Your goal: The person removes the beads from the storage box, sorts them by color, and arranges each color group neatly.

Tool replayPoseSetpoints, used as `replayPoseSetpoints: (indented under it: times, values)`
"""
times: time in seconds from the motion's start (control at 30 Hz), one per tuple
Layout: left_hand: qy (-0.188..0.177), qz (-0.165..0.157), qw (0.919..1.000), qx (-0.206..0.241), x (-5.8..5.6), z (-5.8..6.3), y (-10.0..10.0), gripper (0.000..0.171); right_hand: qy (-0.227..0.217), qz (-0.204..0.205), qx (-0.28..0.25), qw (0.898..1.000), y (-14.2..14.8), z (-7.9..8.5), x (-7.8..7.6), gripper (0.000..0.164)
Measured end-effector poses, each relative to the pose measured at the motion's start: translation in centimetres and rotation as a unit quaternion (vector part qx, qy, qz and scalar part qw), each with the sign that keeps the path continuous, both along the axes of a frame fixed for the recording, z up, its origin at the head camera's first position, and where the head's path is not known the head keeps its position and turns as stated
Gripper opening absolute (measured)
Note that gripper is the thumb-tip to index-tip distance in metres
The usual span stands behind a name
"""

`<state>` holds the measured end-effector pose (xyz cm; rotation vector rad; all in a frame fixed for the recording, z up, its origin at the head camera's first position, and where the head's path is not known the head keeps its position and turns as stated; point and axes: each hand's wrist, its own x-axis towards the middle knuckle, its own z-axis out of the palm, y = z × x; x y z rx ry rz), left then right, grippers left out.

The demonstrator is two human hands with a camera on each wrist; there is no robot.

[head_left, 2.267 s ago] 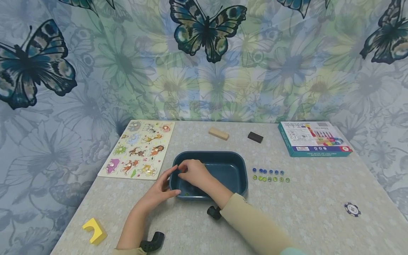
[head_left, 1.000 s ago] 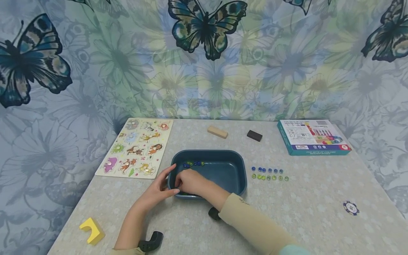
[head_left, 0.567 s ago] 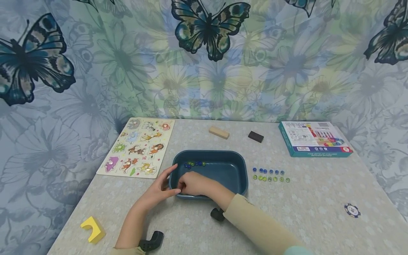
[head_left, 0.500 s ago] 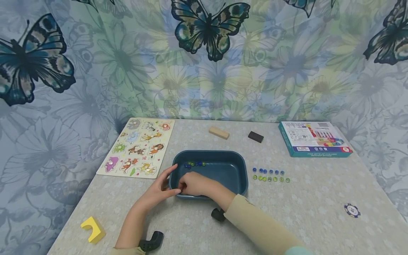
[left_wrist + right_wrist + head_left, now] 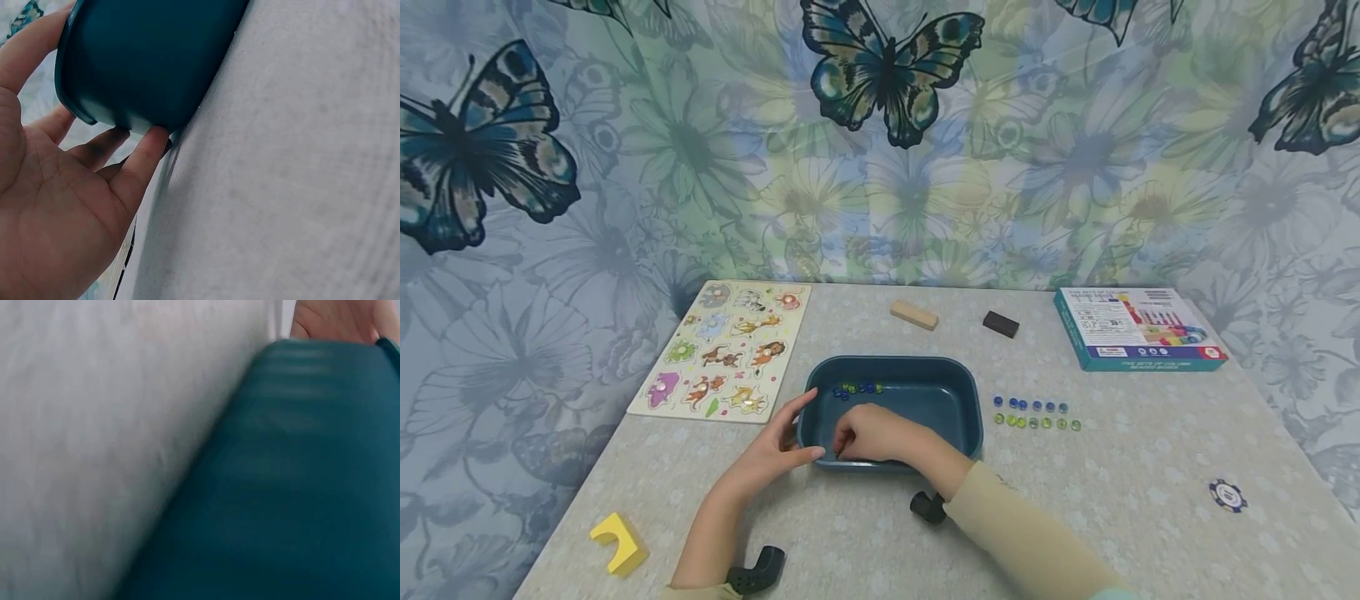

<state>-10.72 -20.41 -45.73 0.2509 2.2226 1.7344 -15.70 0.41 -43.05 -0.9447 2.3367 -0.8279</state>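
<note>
Head view: a dark blue tray [image 5: 936, 412] holds small beads [image 5: 870, 388] near its far wall. The left hand [image 5: 773, 446] grips its left end; the right hand [image 5: 880, 433] curls inside, any hold hidden. Bead rows [image 5: 1033, 423] lie to the right.

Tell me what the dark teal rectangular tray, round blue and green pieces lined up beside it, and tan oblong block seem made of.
Dark teal rectangular tray: probably satin plastic; even colour, soft sheen.
Round blue pieces and round green pieces: glossy glass or clear plastic; they look translucent.
Tan oblong block: likely bare wood, matt; pale, shineless face.
</note>
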Motion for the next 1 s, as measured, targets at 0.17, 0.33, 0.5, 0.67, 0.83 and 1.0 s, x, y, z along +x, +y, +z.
replayPoseSetpoints:
  times: [0.17, 0.33, 0.5, 0.67, 0.83, 1.0]
  values:
    - [-0.008, 0.014, 0.9996, -0.025, -0.2, 0.0, 0.4, 0.076, 0.025, -0.041, -0.052, 0.998, 3.5, 1.4, -0.5, 0.011]
    - [-0.002, 0.018, 0.9994, -0.029, -0.3, -0.1, 0.5, 0.079, 0.091, -0.095, -0.086, 0.988, 8.8, 3.2, -0.7, 0.013]
    - [0.002, 0.019, 0.9993, -0.032, -0.1, -0.2, 0.4, 0.08, 0.115, -0.145, -0.09, 0.979, 14.5, 4.3, -0.7, 0.013]
    - [0.001, 0.023, 0.9992, -0.032, 0.1, -0.1, 0.3, 0.08, 0.123, -0.206, -0.056, 0.969, 20.5, 4.4, -1.2, 0.013]
    - [-0.003, 0.027, 0.9991, -0.032, 0.0, -0.1, 0.2, 0.079, 0.093, -0.263, 0.012, 0.96, 26.3, 3.5, -1.7, 0.018]
    - [-0.005, 0.025, 0.9992, -0.031, 0.0, -0.1, 0.2, 0.078, 0.06, -0.26, 0.066, 0.961, 30.0, 1.9, -1.7, 0.016]
